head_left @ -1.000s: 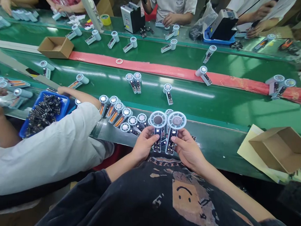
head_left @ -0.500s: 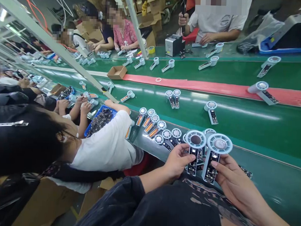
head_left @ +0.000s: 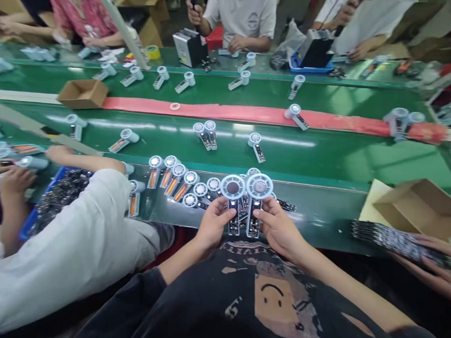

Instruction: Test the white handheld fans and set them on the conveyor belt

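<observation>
My left hand [head_left: 211, 225] is closed on a light-blue handheld fan housing [head_left: 234, 223], thumb on the black circuit board in its handle. Its round head has a dark centre. In my right hand [head_left: 282, 230] is a second handheld fan housing [head_left: 253, 224], also with a circuit board in the handle and a paler centre. Both are held upright side by side, heads up, in front of my chest. Behind them, partly hidden, more fan housings with boards [head_left: 200, 189] lie on the bench. To their left are several housings with orange parts in the handles [head_left: 170, 184].
A green conveyor [head_left: 156, 142] runs across, carrying spaced fan housings, with a red strip [head_left: 220, 111] beyond. A cardboard box [head_left: 83, 94] sits by the strip. At left, a co-worker's arm reaches over a blue tray [head_left: 33, 226]. At right, another person's hands [head_left: 433, 260] hold stacked circuit boards [head_left: 389, 239].
My view has swung to the right, bringing the right-hand person's hands and boards into sight. Both fan housings stay in my hands, now held more level with each other.
</observation>
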The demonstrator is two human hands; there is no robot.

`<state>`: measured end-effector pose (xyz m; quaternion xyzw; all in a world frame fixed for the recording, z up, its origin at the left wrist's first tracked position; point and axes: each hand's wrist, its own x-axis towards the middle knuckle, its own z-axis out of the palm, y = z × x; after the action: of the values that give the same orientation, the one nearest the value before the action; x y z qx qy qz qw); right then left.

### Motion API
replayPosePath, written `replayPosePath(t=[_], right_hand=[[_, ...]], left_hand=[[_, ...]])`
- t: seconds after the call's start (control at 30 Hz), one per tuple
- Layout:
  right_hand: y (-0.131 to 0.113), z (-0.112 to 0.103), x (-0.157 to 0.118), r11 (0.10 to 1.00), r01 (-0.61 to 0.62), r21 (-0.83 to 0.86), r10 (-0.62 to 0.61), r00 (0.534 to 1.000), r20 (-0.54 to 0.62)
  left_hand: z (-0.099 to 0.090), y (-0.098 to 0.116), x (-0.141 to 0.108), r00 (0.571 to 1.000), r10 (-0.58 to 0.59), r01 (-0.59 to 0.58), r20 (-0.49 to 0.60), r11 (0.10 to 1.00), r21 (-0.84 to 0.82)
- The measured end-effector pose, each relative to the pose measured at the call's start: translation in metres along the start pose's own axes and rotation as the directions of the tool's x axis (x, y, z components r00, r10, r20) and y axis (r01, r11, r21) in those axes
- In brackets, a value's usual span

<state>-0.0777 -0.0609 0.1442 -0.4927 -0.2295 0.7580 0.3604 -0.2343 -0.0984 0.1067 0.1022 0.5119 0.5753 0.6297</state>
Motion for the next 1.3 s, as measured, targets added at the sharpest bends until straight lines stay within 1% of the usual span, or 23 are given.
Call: replayPosePath(t=[0.17, 0.33, 0.4, 0.43, 0.47, 0.5, 0.53, 0.6, 0.63, 0.67, 0.7, 0.73, 0.77, 0.8, 0.83, 0.87, 0.93, 0.97, 1.0, 1.03, 1.07, 1.13, 1.3], right_hand=[[0.003, -0.002, -0.002, 1.0, 0.023, 0.014, -0.023, 1.0, 0.011], [0.003, -0.004, -0.006, 0.999, 0.038, 0.016, -0.038, 0.999, 0.001], [0.002, -0.006, -0.007, 0.999, 0.046, 0.012, -0.046, 0.999, -0.001], [0.002, -0.007, -0.008, 0.999, 0.049, 0.012, -0.049, 0.999, -0.003], [0.002, -0.008, -0.008, 0.999, 0.05, 0.012, -0.05, 0.999, -0.005], [0.002, -0.008, -0.009, 0.999, 0.048, 0.012, -0.048, 0.999, -0.009], [0.002, -0.009, -0.01, 0.999, 0.046, 0.011, -0.045, 0.999, -0.014], [0.002, -0.009, -0.012, 0.999, 0.041, 0.01, -0.04, 0.999, -0.021], [0.002, -0.009, -0.013, 0.999, 0.041, 0.009, -0.04, 0.999, -0.024], [0.002, -0.009, -0.014, 0.999, 0.043, 0.008, -0.042, 0.999, -0.025], [0.003, -0.009, -0.015, 0.999, 0.046, 0.007, -0.046, 0.999, -0.026], [0.003, -0.009, -0.016, 0.999, 0.049, 0.005, -0.049, 0.998, -0.026], [0.004, -0.009, -0.016, 0.999, 0.053, 0.004, -0.052, 0.998, -0.026], [0.005, -0.009, -0.017, 0.998, 0.056, 0.002, -0.056, 0.998, -0.024], [0.005, -0.01, -0.017, 0.998, 0.06, 0.001, -0.06, 0.998, -0.021], [0.006, -0.01, -0.018, 0.998, 0.064, 0.001, -0.064, 0.998, -0.018], [0.006, -0.01, -0.019, 0.998, 0.07, 0.001, -0.07, 0.998, -0.011], [0.007, -0.01, -0.019, 0.998, 0.07, 0.002, -0.07, 0.997, -0.01], [0.007, -0.01, -0.02, 0.998, 0.07, 0.004, -0.07, 0.998, -0.011], [0.007, -0.01, -0.02, 0.998, 0.069, 0.006, -0.069, 0.998, -0.013], [0.007, -0.011, -0.021, 0.998, 0.069, 0.008, -0.069, 0.998, -0.015], [0.008, -0.012, -0.022, 0.997, 0.074, 0.007, -0.074, 0.997, -0.016], [0.011, -0.011, -0.026, 0.993, 0.121, -0.005, -0.121, 0.993, 0.006]], left_hand=[[-0.002, 0.003, 0.003, 1.0, 0.003, -0.004, 0.013, 0.999, 0.044], [-0.007, -0.001, -0.008, 0.997, -0.027, 0.024, 0.069, 0.999, 0.035], [-0.004, 0.005, -0.005, 0.995, -0.033, 0.03, 0.089, 0.999, 0.042], [0.002, 0.012, 0.003, 0.993, -0.049, 0.043, 0.105, 0.998, 0.054], [0.011, 0.022, 0.016, 0.99, -0.063, 0.056, 0.124, 0.997, 0.062], [0.024, 0.033, 0.033, 0.981, -0.109, 0.094, 0.158, 0.991, 0.095], [0.041, 0.046, 0.055, 0.979, -0.104, 0.088, 0.176, 0.991, 0.097], [0.08, 0.07, 0.101, 0.976, -0.083, 0.067, 0.2, 0.994, 0.087], [0.1, 0.078, 0.121, 0.971, -0.101, 0.08, 0.216, 0.991, 0.105], [0.117, 0.082, 0.136, 0.967, -0.116, 0.089, 0.229, 0.988, 0.123], [0.129, 0.082, 0.144, 0.964, -0.116, 0.088, 0.238, 0.988, 0.125], [0.136, 0.078, 0.143, 0.962, -0.125, 0.095, 0.241, 0.987, 0.133], [0.136, 0.071, 0.134, 0.962, -0.128, 0.098, 0.241, 0.986, 0.136], [0.129, 0.061, 0.117, 0.963, -0.128, 0.098, 0.235, 0.986, 0.136], [0.116, 0.05, 0.096, 0.967, -0.12, 0.092, 0.226, 0.987, 0.13], [0.098, 0.038, 0.071, 0.972, -0.109, 0.085, 0.21, 0.989, 0.122], [0.056, 0.017, 0.023, 0.984, -0.079, 0.063, 0.16, 0.992, 0.105], [0.036, 0.009, 0.004, 0.991, -0.038, 0.027, 0.132, 0.996, 0.083], [0.02, 0.003, -0.01, 0.994, 0.018, -0.024, 0.11, 0.998, 0.06], [0.007, -0.002, -0.018, 0.991, 0.012, -0.021, 0.132, 0.997, 0.067], [-0.001, -0.005, -0.022, 0.989, 0.021, -0.032, 0.143, 0.997, 0.07], [-0.006, -0.006, -0.021, 0.985, 0.022, -0.038, 0.17, 0.995, 0.091], [0.003, 0.002, -0.019, 0.976, 0.032, -0.056, 0.214, 0.993, 0.107]])
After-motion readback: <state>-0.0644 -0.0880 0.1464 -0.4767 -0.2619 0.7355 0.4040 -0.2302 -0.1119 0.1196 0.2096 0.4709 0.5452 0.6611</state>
